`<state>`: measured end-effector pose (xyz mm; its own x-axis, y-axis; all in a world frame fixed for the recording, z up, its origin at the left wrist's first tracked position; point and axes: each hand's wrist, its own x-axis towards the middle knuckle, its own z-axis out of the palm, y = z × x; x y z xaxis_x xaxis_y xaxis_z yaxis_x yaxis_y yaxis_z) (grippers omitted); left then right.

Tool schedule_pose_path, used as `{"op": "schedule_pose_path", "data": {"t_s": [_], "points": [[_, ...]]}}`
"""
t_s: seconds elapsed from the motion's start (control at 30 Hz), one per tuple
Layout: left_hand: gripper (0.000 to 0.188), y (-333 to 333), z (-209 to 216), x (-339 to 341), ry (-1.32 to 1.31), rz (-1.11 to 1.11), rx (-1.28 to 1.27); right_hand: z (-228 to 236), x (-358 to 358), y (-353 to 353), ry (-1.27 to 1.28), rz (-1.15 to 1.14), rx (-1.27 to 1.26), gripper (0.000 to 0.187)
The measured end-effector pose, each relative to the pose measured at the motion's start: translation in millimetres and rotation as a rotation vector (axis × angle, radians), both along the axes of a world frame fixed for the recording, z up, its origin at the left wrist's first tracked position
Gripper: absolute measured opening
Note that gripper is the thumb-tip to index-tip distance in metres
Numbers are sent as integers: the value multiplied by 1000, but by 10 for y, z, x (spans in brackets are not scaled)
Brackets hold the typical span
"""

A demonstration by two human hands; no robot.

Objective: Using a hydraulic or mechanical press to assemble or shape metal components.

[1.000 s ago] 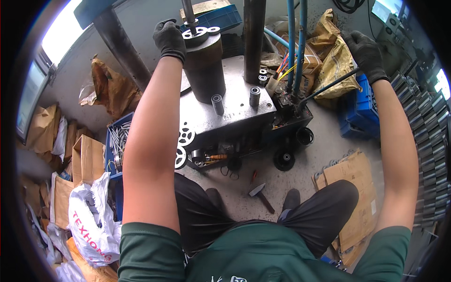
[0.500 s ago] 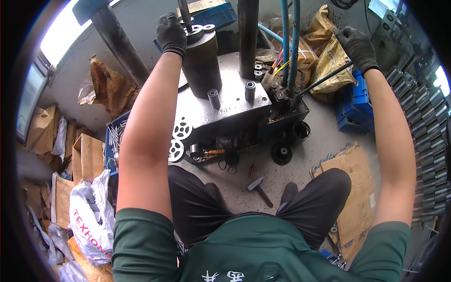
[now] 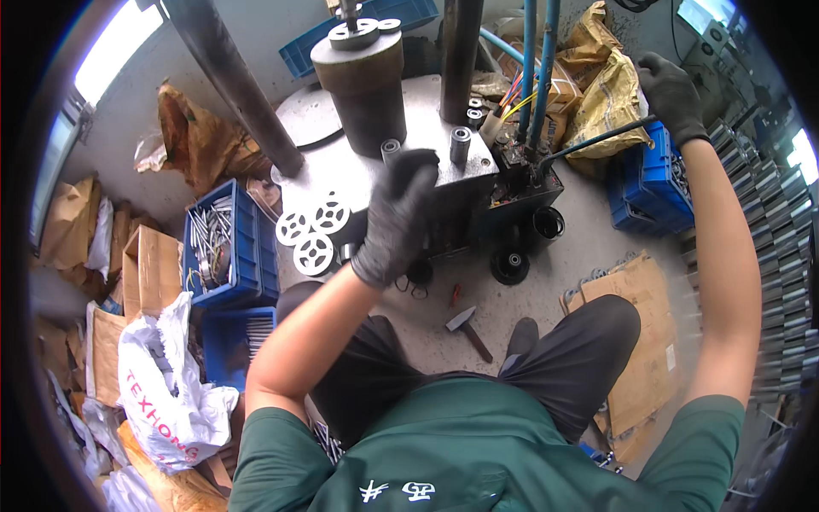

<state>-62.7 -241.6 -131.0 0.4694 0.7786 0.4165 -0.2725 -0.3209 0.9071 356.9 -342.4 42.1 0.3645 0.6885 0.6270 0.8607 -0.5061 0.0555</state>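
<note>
My left hand, in a black glove, is over the front of the metal press bed. It partly covers a short metal sleeve standing there; whether the fingers touch it is hidden. A second upright sleeve stands to the right. My right hand, also gloved, is closed around the end of a long dark lever. Behind my left hand rises a thick dark cylinder with a spoked white disc on top, under a vertical rod. Several spoked white discs lie at the bed's left edge.
Steel columns and blue hoses rise around the bed. Blue crates with metal rods stand at left, more at right. A hammer lies on the floor near my feet. Flattened cardboard lies at right.
My left hand has come off the top of the cylinder, down and right to the sleeve at the front. The lever has tilted lower along with my right hand. The view has shifted slightly.
</note>
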Motion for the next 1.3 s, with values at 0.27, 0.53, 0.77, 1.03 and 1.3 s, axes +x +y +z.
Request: {"op": "schedule_pose_path", "data": {"t_s": [0.27,0.53,0.77,1.03,1.3], "points": [[25,-372,-168,-284,108,-224,-376,-743,-1144,-1018,-15,489,24,18],[20,-347,-355,-176,80,-569,-526,-1646,-2505,-900,738,694,114,29],[19,-383,-567,-148,334,-635,-565,-2075,-2550,-762,1444,789,38,34],[18,-382,-651,-157,374,-598,-617,-2205,-2555,-667,1357,862,-15,36],[19,-394,-674,-94,393,-622,-619,-2242,-2522,-678,1418,834,13,33]]}}
